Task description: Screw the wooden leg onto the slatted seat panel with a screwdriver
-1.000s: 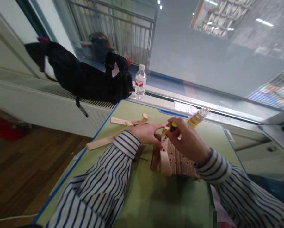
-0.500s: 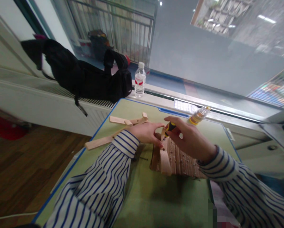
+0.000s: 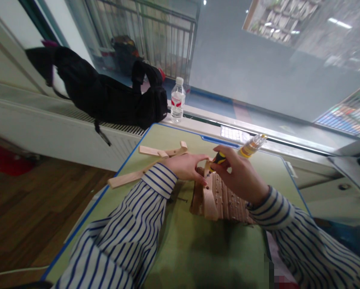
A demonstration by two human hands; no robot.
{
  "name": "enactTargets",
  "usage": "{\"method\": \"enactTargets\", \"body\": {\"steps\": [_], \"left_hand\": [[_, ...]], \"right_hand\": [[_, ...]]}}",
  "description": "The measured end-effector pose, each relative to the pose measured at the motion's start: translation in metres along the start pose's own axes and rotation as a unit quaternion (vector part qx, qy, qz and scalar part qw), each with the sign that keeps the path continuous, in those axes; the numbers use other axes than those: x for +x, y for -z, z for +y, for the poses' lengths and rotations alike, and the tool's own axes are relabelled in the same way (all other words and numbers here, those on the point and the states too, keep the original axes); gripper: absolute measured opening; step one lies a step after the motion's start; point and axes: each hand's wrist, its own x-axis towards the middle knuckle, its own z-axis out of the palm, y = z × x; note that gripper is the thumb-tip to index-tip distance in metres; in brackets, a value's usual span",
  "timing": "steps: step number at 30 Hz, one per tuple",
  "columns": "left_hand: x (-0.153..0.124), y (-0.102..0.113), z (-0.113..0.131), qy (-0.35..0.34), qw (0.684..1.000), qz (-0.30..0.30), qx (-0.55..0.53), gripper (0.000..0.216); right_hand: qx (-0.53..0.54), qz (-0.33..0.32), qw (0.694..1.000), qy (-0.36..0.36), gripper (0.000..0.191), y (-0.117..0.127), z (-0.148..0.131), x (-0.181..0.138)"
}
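My right hand [image 3: 238,172] is closed around the black-and-yellow handle of a screwdriver [image 3: 219,158]. The screwdriver slants down to a small dark screw [image 3: 209,174] in a pale wooden piece [image 3: 209,202]. My left hand [image 3: 187,167] grips the far end of that piece between thumb and fingers. The wooden piece lies along the left side of a brown ridged block [image 3: 231,204] dotted with small holes or screw heads. Behind my left wrist, pale wooden bars [image 3: 127,178] rest joined together on the table. A loose screw [image 3: 182,200] lies beside the block.
The green table [image 3: 180,249] has a blue edge. A clear-and-yellow cylindrical object [image 3: 252,145] lies past my right hand. On the windowsill are a water bottle [image 3: 177,102], a black bag [image 3: 108,96] and a white sheet [image 3: 232,133].
My right hand has shifted slightly and its grip on the screwdriver has turned, showing more of the handle. My left hand and the wooden piece are almost unmoved.
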Motion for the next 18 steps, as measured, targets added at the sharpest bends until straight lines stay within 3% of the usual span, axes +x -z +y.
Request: {"method": "enactTargets", "body": {"steps": [6,14,18], "left_hand": [[-0.002,0.001,0.002,-0.006,1.0,0.001,-0.001,0.082],[-0.001,0.0,0.001,-0.014,1.0,0.005,-0.001,0.084],[0.0,0.0,0.001,0.0,1.0,-0.001,0.0,0.085]], "right_hand": [[0.008,-0.003,1.0,0.013,0.042,0.0,0.0,0.0],[0.006,-0.082,0.996,0.025,0.044,0.018,-0.003,0.002],[-0.001,-0.064,0.998,0.012,0.038,0.017,-0.001,0.002]]}}
